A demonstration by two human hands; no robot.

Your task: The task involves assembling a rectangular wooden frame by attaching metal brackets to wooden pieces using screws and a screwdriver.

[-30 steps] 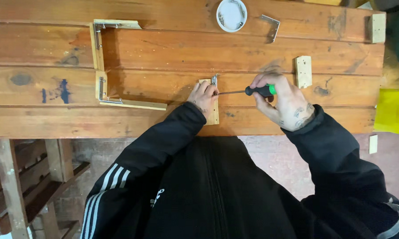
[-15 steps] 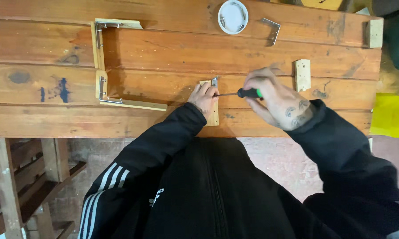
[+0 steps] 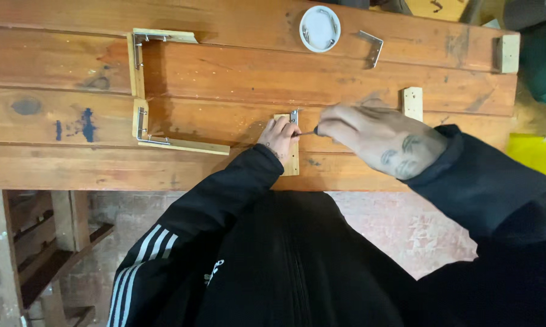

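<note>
Near the front edge of the wooden desk (image 3: pixel 55 169), a short pale wood block (image 3: pixel 292 158) lies with its long axis running away from the person, a small metal bracket (image 3: pixel 295 115) sitting at its far end. The left hand (image 3: pixel 278 134) presses down on the block, its grip flat and closed over the wood, fingers touching the bracket's near side. The right hand (image 3: pixel 379 136) is wrapped tightly around a screwdriver (image 3: pixel 306 132), whose handle is hidden in the fist; only the thin shaft shows. That shaft lies nearly level, pointing leftward from the right hand toward the bracket, roughly crosswise to the block's length, its tip at or just beside the bracket. The left hand is the one on the block; the right reaches it only through the tool. Farther left lies an open frame of wood strips (image 3: pixel 141 97) joined by brackets. At the far edge sit a round white lid (image 3: pixel 319 28), a loose metal bracket (image 3: pixel 373 47) and two further small blocks.
</note>
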